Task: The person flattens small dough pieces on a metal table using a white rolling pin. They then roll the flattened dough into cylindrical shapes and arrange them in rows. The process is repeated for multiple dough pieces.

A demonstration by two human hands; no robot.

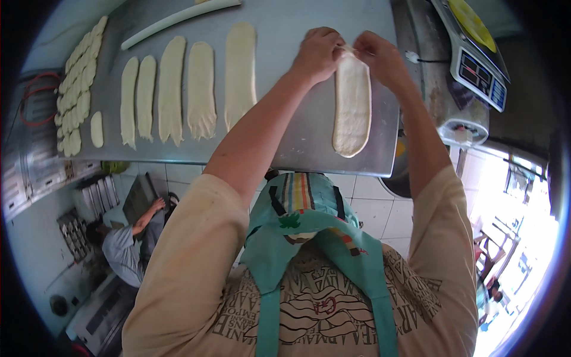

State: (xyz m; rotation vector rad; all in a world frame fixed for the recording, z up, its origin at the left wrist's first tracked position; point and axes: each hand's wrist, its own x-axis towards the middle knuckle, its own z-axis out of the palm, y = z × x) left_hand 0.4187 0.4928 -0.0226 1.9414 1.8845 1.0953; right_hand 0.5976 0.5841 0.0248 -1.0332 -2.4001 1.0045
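A long flat strip of dough [352, 110] lies on the metal table [291, 143] near its right edge, its rounded end toward me. At its far end my left hand [321, 53] and my right hand [379, 56] meet, both with fingers closed on the dough's edge. The fingertips partly cover that end. To the left several flattened dough strips [240, 68] lie side by side, some with ragged near ends. Farther left are a small oval dough piece [97, 129] and a block of rounded dough pieces [77, 89] set close together.
A long pale rod [178, 22] lies at the table's far side. Right of the table stands a digital scale [479, 71] with a yellow dish [471, 24]. Beyond the left near side, another person [126, 250] works. A round metal vessel [395, 185] sits beneath the table's right corner.
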